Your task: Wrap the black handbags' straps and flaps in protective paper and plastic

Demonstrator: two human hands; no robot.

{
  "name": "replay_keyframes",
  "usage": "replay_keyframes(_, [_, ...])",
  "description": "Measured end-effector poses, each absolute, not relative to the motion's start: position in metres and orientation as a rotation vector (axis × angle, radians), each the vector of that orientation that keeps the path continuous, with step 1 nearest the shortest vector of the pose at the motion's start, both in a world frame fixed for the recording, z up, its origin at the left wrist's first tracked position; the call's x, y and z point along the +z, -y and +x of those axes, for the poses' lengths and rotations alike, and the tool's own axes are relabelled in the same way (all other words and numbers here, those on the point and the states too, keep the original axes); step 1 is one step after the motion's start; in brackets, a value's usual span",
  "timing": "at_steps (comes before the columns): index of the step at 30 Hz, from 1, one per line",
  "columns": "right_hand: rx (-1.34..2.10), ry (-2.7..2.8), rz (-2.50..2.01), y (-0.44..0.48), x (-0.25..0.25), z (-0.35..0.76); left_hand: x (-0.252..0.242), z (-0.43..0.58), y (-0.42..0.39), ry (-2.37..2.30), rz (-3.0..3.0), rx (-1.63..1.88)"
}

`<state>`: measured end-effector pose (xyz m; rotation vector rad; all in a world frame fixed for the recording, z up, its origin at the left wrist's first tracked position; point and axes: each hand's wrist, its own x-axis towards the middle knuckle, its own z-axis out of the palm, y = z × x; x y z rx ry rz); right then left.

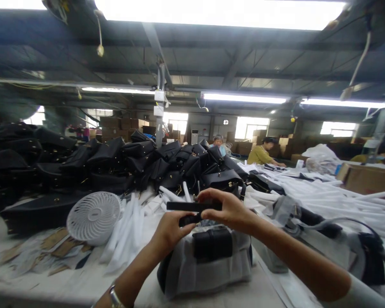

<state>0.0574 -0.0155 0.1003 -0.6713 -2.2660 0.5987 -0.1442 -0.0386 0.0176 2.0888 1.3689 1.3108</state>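
Observation:
A black handbag (163,273) stands upright on the table in front of me, its front covered by thin white wrapping (208,269). A black closure tab (213,244) shows over the wrapping. Just above the bag, my right hand (226,209) is closed on a flat black strap (182,206) that points left. My left hand (170,233) sits lower, at the bag's top left, with thumb and fingers closed around a dark strap part (189,219). Whether both dark pieces belong to one strap cannot be seen.
Black bags (109,162) are heaped along the back and left. A white fan (94,216) stands left, beside white rolls (128,231) and brown scraps (56,244). White strips (324,196) and a wrapped bag (327,239) lie right. A person in yellow (259,154) sits farther back.

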Motion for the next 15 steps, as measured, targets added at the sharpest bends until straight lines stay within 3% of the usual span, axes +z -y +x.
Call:
replay_keyframes(5, [0.293, 2.380, -0.643, 0.004, 0.069, 0.053, 0.015, -0.154, 0.047, -1.287, 1.958, 1.424])
replay_keyframes(15, [0.551, 2.419, -0.663, -0.004, 0.065, 0.044, 0.008, -0.151, 0.058, -1.299, 1.779, 1.476])
